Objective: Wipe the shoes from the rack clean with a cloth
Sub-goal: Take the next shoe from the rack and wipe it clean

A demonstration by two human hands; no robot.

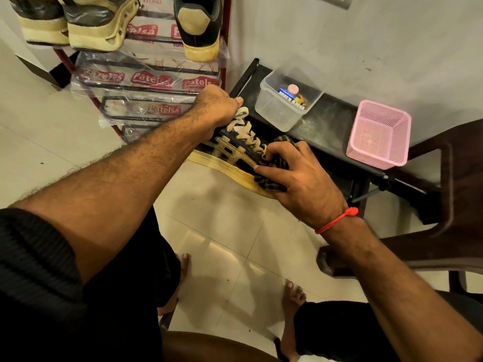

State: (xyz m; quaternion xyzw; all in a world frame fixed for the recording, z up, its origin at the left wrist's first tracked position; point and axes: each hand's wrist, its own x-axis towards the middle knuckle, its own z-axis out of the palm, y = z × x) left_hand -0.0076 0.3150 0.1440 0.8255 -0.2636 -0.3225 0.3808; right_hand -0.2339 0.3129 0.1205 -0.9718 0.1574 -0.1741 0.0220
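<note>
A dark sneaker with tan stripes, cream laces and a yellowish sole lies tilted on its side in mid-air at the centre of the head view. My left hand grips it at the heel opening, fingers curled inside. My right hand presses a dark patterned cloth against the toe end, fingers curled round the cloth. The shoe rack, wrapped in printed plastic, stands at upper left with three other shoes on its top shelf.
A black low bench runs along the grey wall, carrying a clear plastic box of small items and a pink mesh basket. A dark brown plastic chair stands at right. My bare feet rest on the tiled floor.
</note>
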